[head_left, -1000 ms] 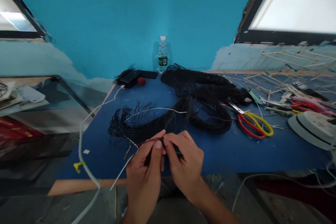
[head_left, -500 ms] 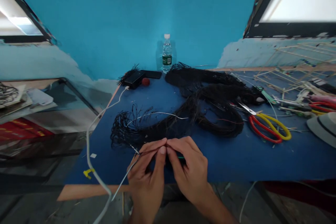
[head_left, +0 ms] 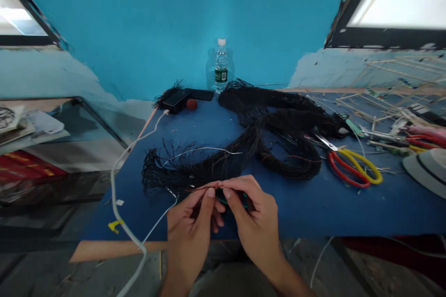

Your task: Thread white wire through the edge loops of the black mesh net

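My left hand (head_left: 190, 225) and my right hand (head_left: 258, 218) meet at the front of the blue table, fingertips nearly touching. Both are closed in a pinch on a thin dark reddish strand (head_left: 190, 190), which trails left from the fingers. Most of it is hidden by the fingers. Something green and thin (head_left: 245, 200) shows behind my right hand; I cannot make out what it is. Just beyond the hands lies a long bundle of black strands (head_left: 209, 167) with frayed, wavy ends at the left. A white wire (head_left: 158, 220) runs beside my left hand.
Scissors with red and yellow handles (head_left: 351, 167) lie at the right, near a pale hat-like object (head_left: 427, 171). A water bottle (head_left: 221, 67) stands by the wall, near a black device (head_left: 177, 100) and a reddish ball (head_left: 191, 104). A white cable (head_left: 116, 195) crosses the left edge.
My fingertips have shifted slightly up, and the fingers of my left hand have spread a little below the pinch. The view has tilted slightly; the things on the table have stayed put.
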Available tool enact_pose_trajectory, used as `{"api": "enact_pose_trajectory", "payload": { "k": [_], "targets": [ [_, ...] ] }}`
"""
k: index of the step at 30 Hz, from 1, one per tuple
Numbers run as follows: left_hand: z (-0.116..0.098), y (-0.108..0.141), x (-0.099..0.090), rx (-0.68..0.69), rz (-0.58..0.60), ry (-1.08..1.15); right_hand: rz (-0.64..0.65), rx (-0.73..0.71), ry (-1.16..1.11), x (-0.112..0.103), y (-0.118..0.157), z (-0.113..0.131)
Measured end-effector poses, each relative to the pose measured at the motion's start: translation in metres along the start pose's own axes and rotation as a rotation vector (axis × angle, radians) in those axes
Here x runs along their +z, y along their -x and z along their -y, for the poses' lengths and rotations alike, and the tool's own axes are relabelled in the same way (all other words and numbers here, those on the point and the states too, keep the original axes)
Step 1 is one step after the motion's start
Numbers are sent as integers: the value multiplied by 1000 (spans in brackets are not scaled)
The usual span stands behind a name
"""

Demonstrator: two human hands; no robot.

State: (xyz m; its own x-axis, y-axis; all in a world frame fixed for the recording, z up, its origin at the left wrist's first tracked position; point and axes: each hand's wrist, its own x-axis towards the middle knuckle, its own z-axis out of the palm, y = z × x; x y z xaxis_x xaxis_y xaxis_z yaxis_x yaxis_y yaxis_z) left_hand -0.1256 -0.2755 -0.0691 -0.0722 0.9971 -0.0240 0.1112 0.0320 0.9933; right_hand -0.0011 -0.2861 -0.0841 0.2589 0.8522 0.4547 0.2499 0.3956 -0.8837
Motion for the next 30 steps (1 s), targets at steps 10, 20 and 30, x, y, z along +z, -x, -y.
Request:
{"api": "enact_pose_trajectory", "payload": {
  "k": [10, 20, 30],
  "targets": [
    [5, 1, 6, 112, -20, -76, -13, -77, 198, -3, 1, -1],
    [5, -7, 8, -4, -44, 86, 21, -29, 211, 0, 6, -3],
    [1, -7, 2, 21, 26, 8, 383, 109, -82, -23, -27, 2]
  ]
}}
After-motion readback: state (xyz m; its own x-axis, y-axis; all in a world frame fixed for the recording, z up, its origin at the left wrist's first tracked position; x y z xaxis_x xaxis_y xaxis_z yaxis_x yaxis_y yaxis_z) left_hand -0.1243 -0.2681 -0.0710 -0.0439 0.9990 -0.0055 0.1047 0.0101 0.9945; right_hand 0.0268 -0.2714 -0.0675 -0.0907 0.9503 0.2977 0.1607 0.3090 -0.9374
